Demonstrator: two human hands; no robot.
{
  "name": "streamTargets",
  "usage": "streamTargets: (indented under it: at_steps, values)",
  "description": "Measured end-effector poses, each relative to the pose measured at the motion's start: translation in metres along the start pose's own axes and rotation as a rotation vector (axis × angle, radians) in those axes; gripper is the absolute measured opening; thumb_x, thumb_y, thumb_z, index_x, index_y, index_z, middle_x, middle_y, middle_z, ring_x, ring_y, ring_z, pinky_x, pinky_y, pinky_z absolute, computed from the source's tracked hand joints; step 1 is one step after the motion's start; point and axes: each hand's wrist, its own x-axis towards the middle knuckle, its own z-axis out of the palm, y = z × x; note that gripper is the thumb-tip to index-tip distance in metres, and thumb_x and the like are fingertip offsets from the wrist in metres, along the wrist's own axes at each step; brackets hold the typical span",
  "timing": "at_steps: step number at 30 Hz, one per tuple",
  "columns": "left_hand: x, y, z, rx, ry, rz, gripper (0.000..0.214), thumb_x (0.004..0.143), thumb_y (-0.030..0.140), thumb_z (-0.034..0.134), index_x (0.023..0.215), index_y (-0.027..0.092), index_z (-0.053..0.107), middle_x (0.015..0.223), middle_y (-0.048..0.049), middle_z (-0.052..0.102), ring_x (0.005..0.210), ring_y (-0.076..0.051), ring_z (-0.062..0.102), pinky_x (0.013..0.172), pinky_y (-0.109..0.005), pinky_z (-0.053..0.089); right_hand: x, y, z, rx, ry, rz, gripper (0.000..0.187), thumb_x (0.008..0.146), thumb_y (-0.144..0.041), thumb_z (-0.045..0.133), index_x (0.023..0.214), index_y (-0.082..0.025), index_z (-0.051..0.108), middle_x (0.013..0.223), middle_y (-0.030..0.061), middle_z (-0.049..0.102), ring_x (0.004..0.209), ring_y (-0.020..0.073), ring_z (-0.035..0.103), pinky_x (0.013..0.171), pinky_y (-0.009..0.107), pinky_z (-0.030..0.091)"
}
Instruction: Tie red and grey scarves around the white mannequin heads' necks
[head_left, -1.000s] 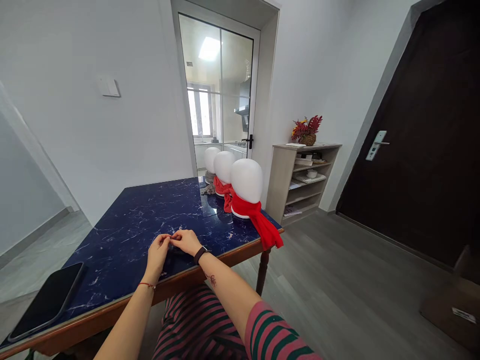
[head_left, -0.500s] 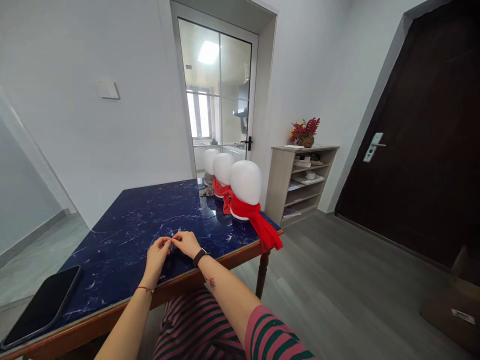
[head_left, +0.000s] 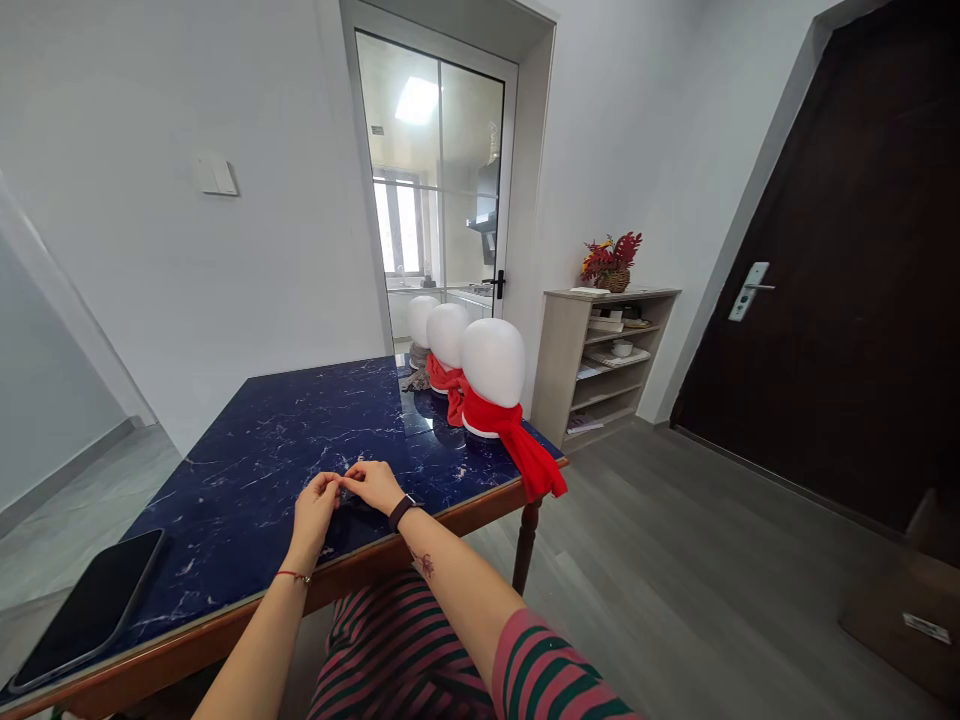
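My left hand [head_left: 318, 505] and my right hand [head_left: 375, 485] meet at the fingertips just over the near part of the dark blue marbled table [head_left: 300, 425]. Both are closed in a pinch, thumbs and forefingers together. Anything between the fingers is too small to make out. Beyond my right hand, at the table's right side, three white head-shaped forms stand in a row. The nearest head form [head_left: 493, 362] wears a bright red scarf [head_left: 529, 460] whose end hangs over the edge. Behind it, the middle head form [head_left: 448, 335] has a red scarf [head_left: 448, 375], and the farthest head form [head_left: 423, 322] a grey-brown one.
A black phone [head_left: 90, 605] lies at the table's near left corner. Past the table stand a glass door [head_left: 472, 130] and a low shelf unit [head_left: 559, 365] with a flower basket [head_left: 615, 278] on top. A cardboard box [head_left: 900, 620] sits on the floor at right.
The view has shifted very slightly. My hands keep the same pinched pose at the same place over the table.
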Motion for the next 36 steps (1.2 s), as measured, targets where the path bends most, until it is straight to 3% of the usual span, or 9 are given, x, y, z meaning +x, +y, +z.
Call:
streamTargets:
  at_steps: [6,17,36]
  values:
    - [0.002,-0.003,-0.001,-0.033,-0.007,-0.004,0.018,0.064,0.034,0.05,0.069,0.018,0.057,0.051,0.0049,0.047,0.047,-0.01,0.043,0.047,-0.022,0.034,0.0,0.001,0.001,0.018,0.02,0.001,0.026,0.081,-0.043,0.059,0.087,-0.02,0.07,0.076,0.0,0.069,0.07,0.0101,0.061,0.064,0.018,0.042]
    - [-0.002,0.005,-0.001,0.03,0.023,-0.004,0.034,0.059,0.05,0.06,0.065,0.016,0.059,0.047,0.0044,0.046,0.046,-0.011,0.042,0.046,-0.023,0.031,0.002,0.003,0.001,0.014,-0.001,0.001,0.024,0.08,-0.041,0.061,0.087,-0.02,0.07,0.074,-0.0004,0.068,0.068,0.0099,0.06,0.062,0.017,0.041]
    - [0.003,-0.006,-0.002,0.055,0.008,-0.042,0.029,0.062,0.044,0.057,0.068,0.016,0.058,0.046,0.0053,0.046,0.045,-0.01,0.041,0.047,-0.022,0.03,0.001,0.002,0.001,-0.031,-0.026,-0.026,0.025,0.08,-0.041,0.06,0.089,-0.02,0.07,0.078,0.001,0.07,0.07,0.011,0.061,0.064,0.018,0.04]
